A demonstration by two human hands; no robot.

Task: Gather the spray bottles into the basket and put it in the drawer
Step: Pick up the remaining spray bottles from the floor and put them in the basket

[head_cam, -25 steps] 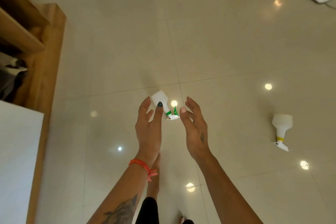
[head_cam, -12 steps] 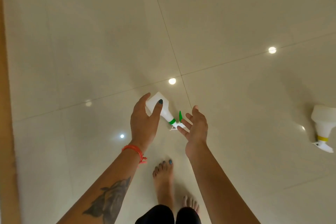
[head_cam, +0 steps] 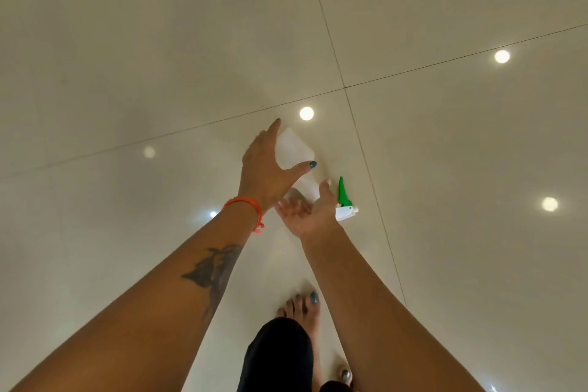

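A white spray bottle (head_cam: 294,149) with a green trigger (head_cam: 343,192) lies on its side on the glossy tile floor. My left hand (head_cam: 265,175) reaches over its body, forefinger past the far edge and thumb at the near edge, fingers spread and not clamped. My right hand (head_cam: 310,215) is palm-up beside the bottle's neck, fingers apart, hiding part of the neck. No basket or drawer is in view.
The beige tile floor (head_cam: 445,169) fills the view, with ceiling-light reflections and dark grout lines. My bare foot (head_cam: 302,309) stands just below the hands.
The view has tilted further down; the second bottle at the right has left the frame. Both hands have dropped closer to the green-trigger bottle, the left now spanning its body.
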